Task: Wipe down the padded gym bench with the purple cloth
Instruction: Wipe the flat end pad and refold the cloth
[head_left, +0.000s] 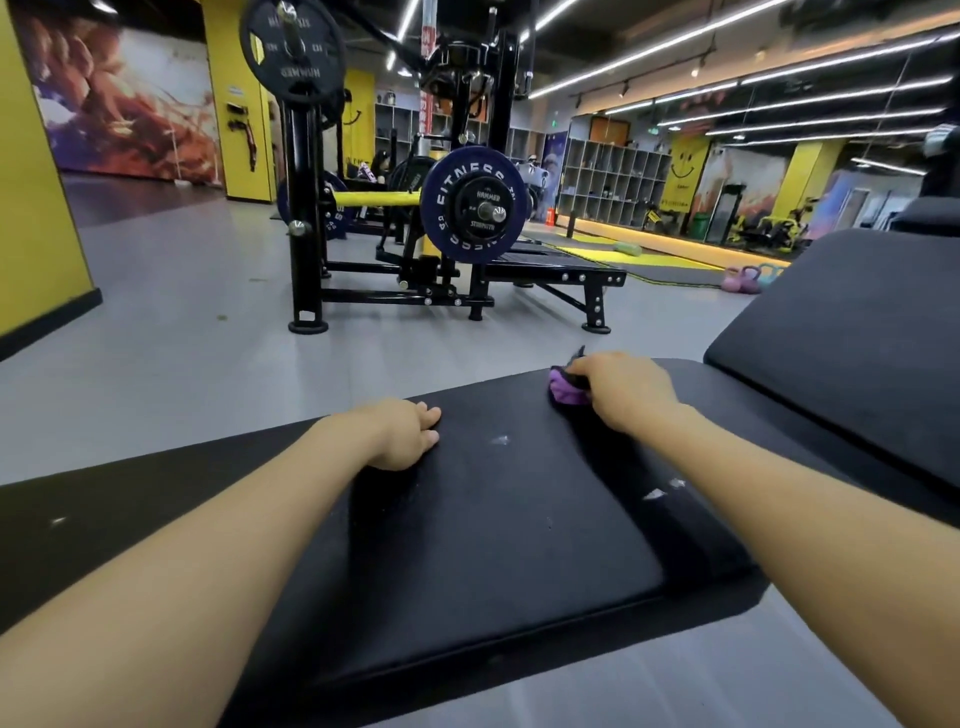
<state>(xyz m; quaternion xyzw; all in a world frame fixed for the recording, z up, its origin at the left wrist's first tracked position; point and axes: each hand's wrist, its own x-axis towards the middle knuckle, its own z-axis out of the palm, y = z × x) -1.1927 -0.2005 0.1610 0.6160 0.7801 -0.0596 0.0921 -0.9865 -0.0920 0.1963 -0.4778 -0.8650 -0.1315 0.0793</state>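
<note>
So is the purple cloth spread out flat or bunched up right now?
Bunched up. The purple cloth shows only as a small wad under the right hand, which grips it against the bench pad.

Matt black padded bench (493, 519), scuffed; soft purple cloth (567, 391).

Light: bright white ceiling strip lights (675, 49), mirrored in the right wall.
Shadows: soft, under both forearms.
Distortion: wide-angle bending at edges.
Focus: slight blur throughout.
</note>
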